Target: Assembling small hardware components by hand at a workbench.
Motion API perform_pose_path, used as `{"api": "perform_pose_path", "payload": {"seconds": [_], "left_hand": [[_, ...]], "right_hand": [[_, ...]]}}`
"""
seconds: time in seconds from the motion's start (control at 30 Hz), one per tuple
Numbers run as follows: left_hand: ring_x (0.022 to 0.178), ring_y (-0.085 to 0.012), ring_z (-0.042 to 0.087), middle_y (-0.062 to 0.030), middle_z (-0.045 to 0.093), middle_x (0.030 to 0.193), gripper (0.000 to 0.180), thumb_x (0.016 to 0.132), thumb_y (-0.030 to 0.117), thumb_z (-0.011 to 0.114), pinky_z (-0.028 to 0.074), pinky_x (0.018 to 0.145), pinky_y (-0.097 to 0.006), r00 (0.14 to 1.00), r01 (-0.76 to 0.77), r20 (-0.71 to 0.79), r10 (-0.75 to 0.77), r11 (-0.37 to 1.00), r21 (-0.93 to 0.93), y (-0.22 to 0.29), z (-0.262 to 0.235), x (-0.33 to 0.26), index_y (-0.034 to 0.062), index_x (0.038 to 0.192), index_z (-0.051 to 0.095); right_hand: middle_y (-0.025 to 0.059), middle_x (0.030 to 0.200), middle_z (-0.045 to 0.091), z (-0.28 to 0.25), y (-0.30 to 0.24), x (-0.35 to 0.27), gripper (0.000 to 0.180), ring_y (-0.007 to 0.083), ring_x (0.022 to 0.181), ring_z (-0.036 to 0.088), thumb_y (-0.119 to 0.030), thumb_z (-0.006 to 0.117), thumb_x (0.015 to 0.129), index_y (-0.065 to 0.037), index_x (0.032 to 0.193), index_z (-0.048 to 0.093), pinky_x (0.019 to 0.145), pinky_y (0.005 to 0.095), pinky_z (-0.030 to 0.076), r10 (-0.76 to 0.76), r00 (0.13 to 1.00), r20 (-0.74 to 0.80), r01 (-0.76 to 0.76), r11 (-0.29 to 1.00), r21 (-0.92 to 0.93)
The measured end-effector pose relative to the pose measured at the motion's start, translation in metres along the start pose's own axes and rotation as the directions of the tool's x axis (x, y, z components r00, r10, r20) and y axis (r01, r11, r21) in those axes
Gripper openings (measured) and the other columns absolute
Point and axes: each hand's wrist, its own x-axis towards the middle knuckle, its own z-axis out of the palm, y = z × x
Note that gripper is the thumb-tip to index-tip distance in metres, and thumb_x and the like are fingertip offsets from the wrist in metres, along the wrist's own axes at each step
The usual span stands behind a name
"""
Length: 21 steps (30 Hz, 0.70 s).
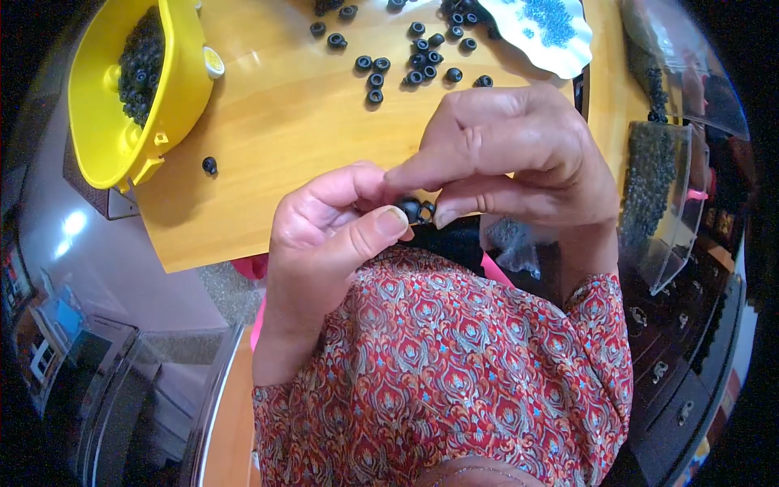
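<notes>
1. Hands, two, bare, raised together above the near edge of the wooden table, forearms rising from patterned red sleeves.
2. Left hand: fingers curled inward, thumb stretched rightward along the top, its tip pressed against a small black ring piece; closed in a pinch on that piece.
3. Right hand: back turned up, forefinger and thumb reaching leftward, tips nipped on a second black ring piece; other fingers folded under.
4. Ring pieces, two, touching one another between the fingertips, held just off the table edge.
5. Loose black rings: scattered on the table beyond the hands.
6. Yellow tub: far left, holding many black rings.
7. White scalloped dish: far right, with tiny blue bits.
8. Clear plastic tray: right of the hands, filled with dark small parts.
</notes>
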Motion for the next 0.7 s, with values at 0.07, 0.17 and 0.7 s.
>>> {"api": "perform_pose_path", "payload": {"seconds": [0.07, 0.17, 0.7], "left_hand": [[0.08, -0.011, 0.061, -0.0068, 0.063, 0.092, 0.02, 0.084, 0.0, 0.063, 0.051, 0.076, -0.023, 0.997, 0.004, 0.072, -0.002, 1.0, -0.025, 0.003, 0.0, 0.0, -0.0046, 0.104, 0.059], [0.081, -0.0112, 0.061, -0.0066, 0.063, 0.091, 0.02, 0.084, 0.001, 0.063, 0.05, 0.076, -0.024, 0.995, 0.031, 0.092, -0.029, 0.999, -0.016, 0.004, -0.003, 0.003, -0.0044, 0.103, 0.059], [0.076, -0.014, 0.061, -0.0087, 0.064, 0.091, 0.022, 0.086, 0.006, 0.063, 0.051, 0.074, -0.027, 0.999, 0.031, -0.039, -0.038, 0.986, -0.165, -0.007, 0.004, 0.005, -0.0046, 0.104, 0.058]], "right_hand": [[0.008, 0.07, 0.061, -0.003, -0.001, 0.002, 0.025, 0.0184, 0.064, 0.061, -0.004, 0.074, 0.066, 0.001, 0.09, 0.071, 0.055, 0.0279, 0.045, -0.014, 0.997, 0.078, 0.012, 1.0, 0.025], [0.0089, 0.071, 0.062, -0.002, 0.001, 0.001, 0.023, 0.0187, 0.064, 0.061, -0.004, 0.074, 0.066, 0.001, 0.088, 0.072, 0.055, 0.0281, 0.046, -0.067, 0.997, 0.042, 0.065, 0.996, 0.057], [0.0085, 0.074, 0.063, 0.011, -0.006, -0.01, 0.019, 0.0197, 0.066, 0.063, 0.003, 0.074, 0.063, -0.002, 0.081, 0.069, 0.055, 0.0272, 0.048, -0.049, 0.982, -0.181, 0.022, 0.989, -0.148]]}}
